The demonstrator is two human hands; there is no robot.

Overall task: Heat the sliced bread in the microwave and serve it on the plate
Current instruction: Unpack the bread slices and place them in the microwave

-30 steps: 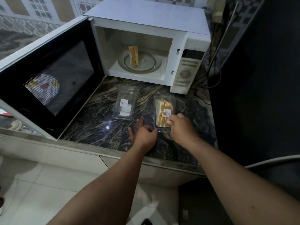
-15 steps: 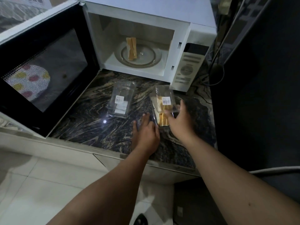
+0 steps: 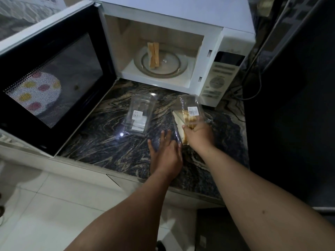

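Right hand point(image 3: 198, 132) pinches bread pack point(image 3: 188, 116), lid raised; left hand point(image 3: 165, 151) flat, fingers straight, should steady pack's near-left edge

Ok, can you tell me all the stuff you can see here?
White microwave oven: one, door open, on counter.
Glass turntable: one, clear, inside microwave.
Sliced bread pieces: about two, tan, on turntable.
Empty clear plastic container: one, on dark marbled counter.
Clear plastic bread package: one, holds pale slices, right of empty container.
Spotted round plate: one, white, seen through door mesh.
Left hand: flat beside the package.
Right hand: grips the package.
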